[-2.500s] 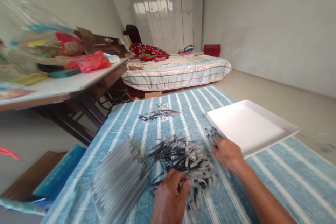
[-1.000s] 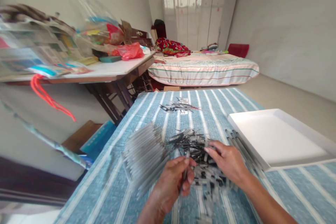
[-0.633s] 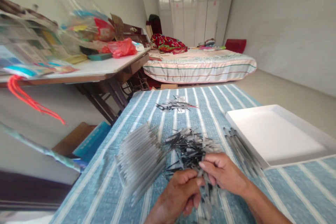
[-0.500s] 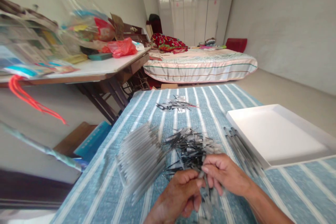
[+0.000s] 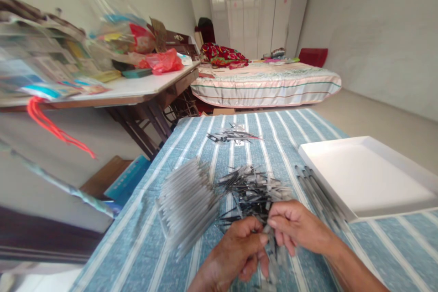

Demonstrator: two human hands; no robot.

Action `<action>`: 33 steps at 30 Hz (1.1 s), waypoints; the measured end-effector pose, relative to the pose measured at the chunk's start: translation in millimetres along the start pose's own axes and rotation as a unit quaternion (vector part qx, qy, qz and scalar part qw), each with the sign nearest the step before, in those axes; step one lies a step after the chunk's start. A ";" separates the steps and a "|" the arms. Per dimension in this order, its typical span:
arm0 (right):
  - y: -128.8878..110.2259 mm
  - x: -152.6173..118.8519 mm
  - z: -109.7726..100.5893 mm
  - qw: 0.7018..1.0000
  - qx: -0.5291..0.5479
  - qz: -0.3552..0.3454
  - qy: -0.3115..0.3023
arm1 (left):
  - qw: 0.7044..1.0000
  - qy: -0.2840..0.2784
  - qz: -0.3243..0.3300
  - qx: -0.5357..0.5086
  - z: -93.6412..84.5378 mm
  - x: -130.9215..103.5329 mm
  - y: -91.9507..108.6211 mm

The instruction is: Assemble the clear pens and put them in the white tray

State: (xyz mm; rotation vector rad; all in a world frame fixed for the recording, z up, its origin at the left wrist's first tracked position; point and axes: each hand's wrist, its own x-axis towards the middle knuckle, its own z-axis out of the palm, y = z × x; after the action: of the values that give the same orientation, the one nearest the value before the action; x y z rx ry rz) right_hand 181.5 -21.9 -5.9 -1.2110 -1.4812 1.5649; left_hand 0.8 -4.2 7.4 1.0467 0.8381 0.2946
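Observation:
My left hand (image 5: pixel 239 248) and my right hand (image 5: pixel 297 228) meet fingertip to fingertip at the near side of a loose pile of black and clear small parts (image 5: pixel 253 191). Both are closed in a pinch around a small greyish piece (image 5: pixel 267 228), too blurred to name. More clear parts lie beneath the hands. Left of the pile lies a stack of translucent grey tubes (image 5: pixel 186 205). To the right of my right hand, several grey pens or rods (image 5: pixel 318 191) lie side by side.
A shallow white box (image 5: pixel 369 178) stands at the right on the striped cloth (image 5: pixel 143 232). Farther back lies a small heap of thin parts (image 5: pixel 236 136). A cluttered desk (image 5: pixel 137 93) is at the left, with a bed (image 5: pixel 267 84) beyond the table.
The whole view has shifted slightly, so things appear a little farther right. My hands remain pinched together, with only a slight change in the fingers.

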 end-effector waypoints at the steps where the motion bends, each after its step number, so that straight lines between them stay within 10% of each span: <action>1: 0.0 0.0 -0.1 1.000 0.016 -0.003 -0.006 | 1.000 0.000 -0.001 0.000 -0.5 0.3 -0.3; 33: 5.2 2.0 -4.4 0.999 -0.001 0.035 -0.008 | 1.000 -0.004 -0.005 0.020 0.4 5.5 -1.2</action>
State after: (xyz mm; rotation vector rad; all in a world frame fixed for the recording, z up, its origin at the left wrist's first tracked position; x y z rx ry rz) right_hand 185.6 -19.1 -11.1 -1.2658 -1.4646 1.6240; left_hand 4.6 -1.8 3.9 1.0804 0.8442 0.2648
